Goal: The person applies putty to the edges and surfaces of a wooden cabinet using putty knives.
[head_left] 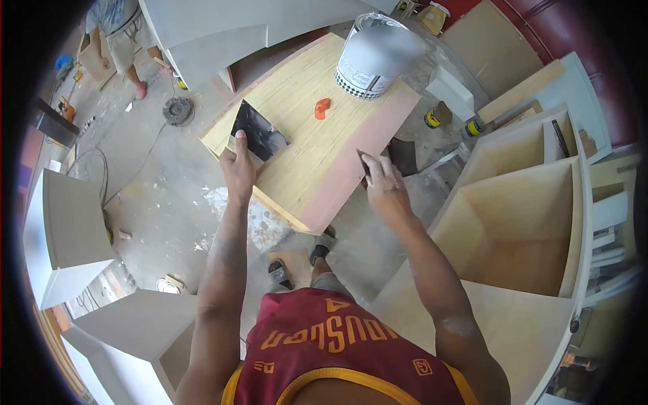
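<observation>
My left hand (237, 165) is closed on the edge of a glossy black square plate (260, 131), thumb on top, above the left side of a pale wooden panel (297, 152). My right hand (386, 189) grips a thin dark flat blade (363, 162) at the panel's right edge, where a pinkish strip (351, 158) of filler runs along the wood. Most of the blade is hidden by the fingers. An orange lump of putty (322, 108) lies on the panel. Behind it stands a white paint can (364, 67) with a checkered band.
An open wooden cabinet (466, 229) stands to my right. White cabinet pieces (71, 229) are on my left. A person (121, 34) stands at the far left near a coiled cable (177, 111). Small yellow-and-black cans (475, 126) sit at the right.
</observation>
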Available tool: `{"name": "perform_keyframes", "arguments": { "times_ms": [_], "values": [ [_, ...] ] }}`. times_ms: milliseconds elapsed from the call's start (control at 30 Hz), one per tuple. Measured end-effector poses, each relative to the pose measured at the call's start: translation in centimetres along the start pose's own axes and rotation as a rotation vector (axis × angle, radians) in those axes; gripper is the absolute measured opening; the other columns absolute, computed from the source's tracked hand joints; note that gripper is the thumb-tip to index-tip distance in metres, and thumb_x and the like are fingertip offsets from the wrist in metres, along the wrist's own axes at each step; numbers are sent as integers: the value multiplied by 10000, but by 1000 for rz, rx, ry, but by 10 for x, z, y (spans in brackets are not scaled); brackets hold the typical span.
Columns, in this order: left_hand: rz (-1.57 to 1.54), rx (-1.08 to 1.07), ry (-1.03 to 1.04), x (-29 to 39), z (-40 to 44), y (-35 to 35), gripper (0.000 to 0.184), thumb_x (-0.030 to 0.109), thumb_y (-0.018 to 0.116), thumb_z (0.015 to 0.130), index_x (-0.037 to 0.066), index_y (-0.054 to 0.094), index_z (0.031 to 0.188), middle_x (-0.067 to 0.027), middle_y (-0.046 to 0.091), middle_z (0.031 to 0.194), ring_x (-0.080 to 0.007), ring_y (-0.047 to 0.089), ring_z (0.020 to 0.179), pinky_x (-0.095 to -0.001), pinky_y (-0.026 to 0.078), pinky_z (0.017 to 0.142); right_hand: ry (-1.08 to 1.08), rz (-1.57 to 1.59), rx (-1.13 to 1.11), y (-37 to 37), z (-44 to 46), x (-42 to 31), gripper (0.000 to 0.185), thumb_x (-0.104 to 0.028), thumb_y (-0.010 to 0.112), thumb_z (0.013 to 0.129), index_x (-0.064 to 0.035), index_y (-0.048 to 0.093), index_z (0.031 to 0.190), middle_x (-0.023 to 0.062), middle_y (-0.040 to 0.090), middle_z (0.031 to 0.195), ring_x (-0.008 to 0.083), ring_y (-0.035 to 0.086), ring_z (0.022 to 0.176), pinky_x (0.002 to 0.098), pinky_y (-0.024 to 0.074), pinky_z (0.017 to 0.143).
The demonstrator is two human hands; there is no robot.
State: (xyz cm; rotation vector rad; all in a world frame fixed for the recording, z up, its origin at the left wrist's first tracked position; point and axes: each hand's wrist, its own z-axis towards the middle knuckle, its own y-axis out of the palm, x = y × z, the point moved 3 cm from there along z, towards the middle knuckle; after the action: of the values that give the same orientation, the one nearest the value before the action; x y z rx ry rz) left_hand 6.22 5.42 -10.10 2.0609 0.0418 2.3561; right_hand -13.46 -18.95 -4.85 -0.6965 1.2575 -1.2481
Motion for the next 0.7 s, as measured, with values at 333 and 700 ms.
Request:
{"name": "perform_keyframes", "arguments": {
  "times_ms": [333,700],
  "values": [
    [-4,-28,-3,-9,-2,0,413,361,518,1050,-18,642,939,31,567,813,-73,478,767,-257,427,685,-87,-218,0,43,17,16,429,-116,589,919,-24,502,1329,180,538,1271,381,542,1119,484,423,974],
    [26,-2,-33,-17,-5,-3,417,356,531,1045,-6,624,861,31,553,766,-65,461,723,-259,412,629,195,-55,-239,4,61,29,447,7,481,896,-41,519,1339,201,548,1291,410,537,1207,466,447,1008]
  ]
}}
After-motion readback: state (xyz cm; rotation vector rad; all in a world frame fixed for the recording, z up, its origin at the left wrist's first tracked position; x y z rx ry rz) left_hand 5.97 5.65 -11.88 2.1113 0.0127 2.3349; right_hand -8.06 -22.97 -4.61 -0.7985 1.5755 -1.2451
